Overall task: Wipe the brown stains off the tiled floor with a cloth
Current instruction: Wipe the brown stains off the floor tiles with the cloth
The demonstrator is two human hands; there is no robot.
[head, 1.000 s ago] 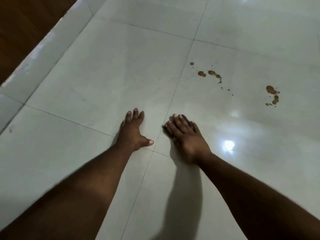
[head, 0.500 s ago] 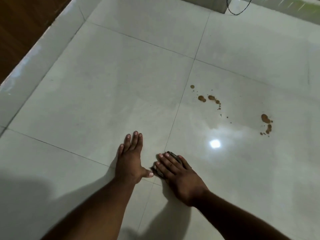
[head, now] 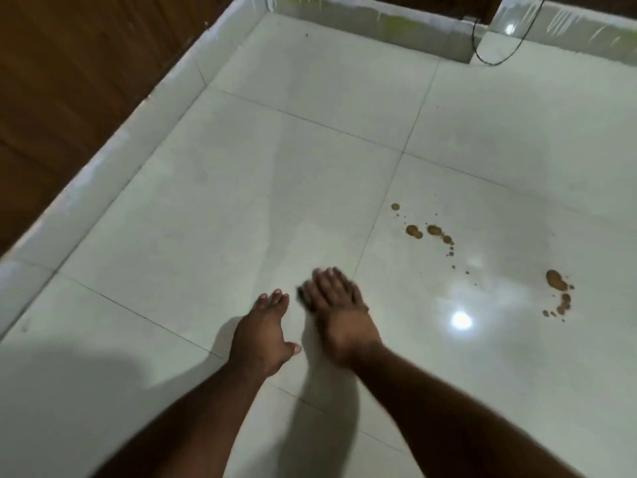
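Note:
Brown stains spot the glossy white tiled floor (head: 241, 208): one trail of drops (head: 429, 231) just right of a grout line, and a second cluster (head: 555, 282) further right. My right hand (head: 339, 315) lies flat, fingers stretched out, pressing a dark cloth (head: 303, 295) to the floor; only the cloth's edge shows by the fingertips. It sits below and left of the nearer trail, apart from it. My left hand (head: 263, 334) rests open on the tile beside it, thumb out.
A white skirting (head: 113, 157) and brown wood panelling (head: 69, 81) run along the left. A low white ledge (head: 379, 25) crosses the back, with a black cable (head: 489, 60) looping onto the floor. A bright lamp reflection (head: 461, 320) lies between the stain clusters.
The view has tilted up to show more of the room. My right hand has slid forward with the cloth, closer to the nearer stains. My left hand has stayed planted.

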